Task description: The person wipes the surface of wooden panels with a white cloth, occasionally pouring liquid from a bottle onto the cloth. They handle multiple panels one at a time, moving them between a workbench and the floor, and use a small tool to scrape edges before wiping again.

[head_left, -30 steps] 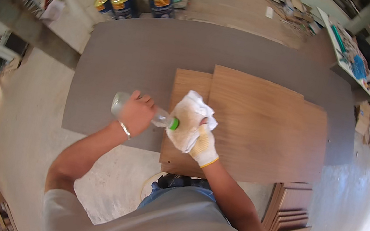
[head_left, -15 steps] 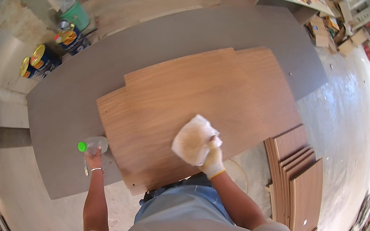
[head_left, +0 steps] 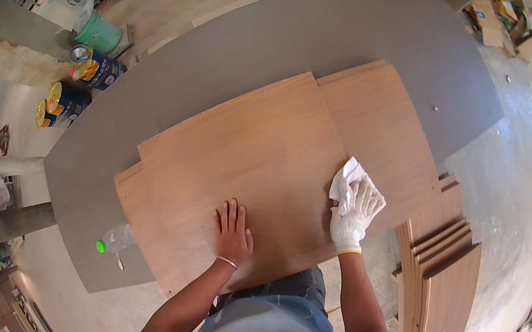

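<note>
Brown wood-grain panels [head_left: 250,135] lie stacked in front of me, the top one offset to the left of the one beneath. My left hand [head_left: 235,235], bare with a bracelet at the wrist, rests flat on the top panel with its fingers spread. In a white knit glove, my right hand [head_left: 354,217] presses a crumpled white cloth [head_left: 346,179] onto the wood by the top panel's right edge. A clear plastic bottle [head_left: 120,238] with a green cap lies on its side left of the stack. Beside it is a small thin tool [head_left: 120,261], too small to name.
A large grey board [head_left: 105,160] supports the panels. More brown panels [head_left: 449,288] are piled at the right. Blue-and-yellow cans [head_left: 67,99] and a green bucket [head_left: 100,33] stand on the far left. Cardboard [head_left: 490,24] lies at the far right.
My left hand has let go of the bottle and moved right onto the top panel. My right hand has slid the cloth to the right. The view has shifted.
</note>
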Motion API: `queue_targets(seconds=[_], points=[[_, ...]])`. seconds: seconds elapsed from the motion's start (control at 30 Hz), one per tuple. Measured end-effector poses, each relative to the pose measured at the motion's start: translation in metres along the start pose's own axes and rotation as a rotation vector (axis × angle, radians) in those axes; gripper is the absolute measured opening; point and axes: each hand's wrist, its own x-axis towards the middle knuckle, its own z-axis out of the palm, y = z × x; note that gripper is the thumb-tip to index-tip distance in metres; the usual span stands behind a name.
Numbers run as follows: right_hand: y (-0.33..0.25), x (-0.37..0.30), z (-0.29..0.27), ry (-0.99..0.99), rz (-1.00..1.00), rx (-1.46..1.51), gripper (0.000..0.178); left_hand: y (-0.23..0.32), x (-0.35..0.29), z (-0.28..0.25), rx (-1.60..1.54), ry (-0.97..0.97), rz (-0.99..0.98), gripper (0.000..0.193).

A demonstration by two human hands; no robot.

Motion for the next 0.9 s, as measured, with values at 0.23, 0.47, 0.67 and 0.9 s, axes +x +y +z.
queue_targets(seconds=[0.23, 0.47, 0.67, 0.9], points=[[-0.094, 0.240, 0.012, 0.381, -0.263, 0.032, 0.054, 0.013, 0.013, 0.009, -0.012, -0.020, 0.056, 0.068], [-0.030, 0.109, -0.007, 0.160, -0.415, -0.051, 0.047, 0.007, 0.005, 0.009, -0.018, 0.003, -0.008, 0.065], [-0.020, 0.036, -0.024, 0.104, -0.107, 0.089, 0.045, 0.007, 0.001, 0.016, -0.023, 0.005, -0.005, 0.065], [-0.137, 0.270, -0.004, 0.201, -0.216, -0.107, 0.067, 0.011, 0.005, 0.016, -0.029, -0.010, 0.014, 0.067]])
